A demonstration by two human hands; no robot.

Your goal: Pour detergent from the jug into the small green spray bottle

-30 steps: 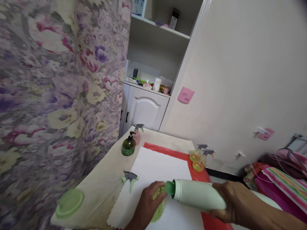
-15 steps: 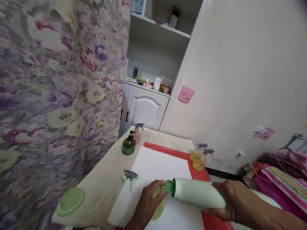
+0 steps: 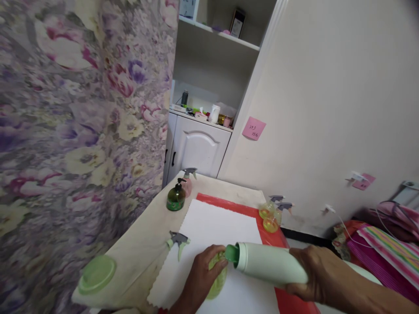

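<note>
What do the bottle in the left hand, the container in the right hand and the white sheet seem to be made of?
Bottle: probably plastic, perhaps glass; glossy, translucent, with yellowish green tint.
Container: likely plastic; smooth, opaque, pale green, with soft sheen.
White sheet: looks like matt paper or thin card; flat, wavy edge.

A pink note is stuck on the white wall. It has two rows of numbers written by hand. The top row looks like 243, but the middle number might be a 9. The bottom row looks like 556, but it is hard to be sure. A second pink note has small dark marks, too tiny to read. The dark box on the shelf has a white label with blurry writing.
</note>
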